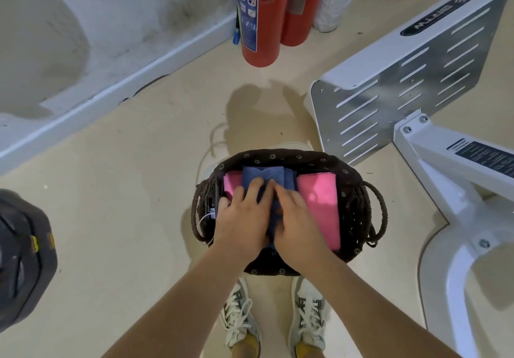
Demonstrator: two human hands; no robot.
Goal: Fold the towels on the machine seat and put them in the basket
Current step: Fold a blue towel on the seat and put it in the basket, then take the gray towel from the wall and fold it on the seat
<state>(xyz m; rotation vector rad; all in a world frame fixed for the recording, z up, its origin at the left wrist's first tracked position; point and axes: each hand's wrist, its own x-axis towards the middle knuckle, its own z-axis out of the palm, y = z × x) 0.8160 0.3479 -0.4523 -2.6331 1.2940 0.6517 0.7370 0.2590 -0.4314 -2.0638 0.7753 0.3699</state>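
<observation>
a person's left hand (244,215) and right hand (294,227) press flat on a folded blue towel (261,175) lying in a dark woven basket (306,158) on the floor. the left fingers are splayed apart, the right fingers lie straight and close together, and neither hand grips. the blue towel sits between a pink towel (319,207) on the right and another pink towel (232,182) on the left. a white machine frame (417,65) stands beside the basket, with red fire extinguishers (258,23) by the wall.

I count one basket (278,155) holding three towels: two pink towels (319,202) and one blue towel (261,175). Two hands, the left hand (244,215) and the right hand (297,224). Two sneakers (242,316), two red extinguishers (258,23).
</observation>
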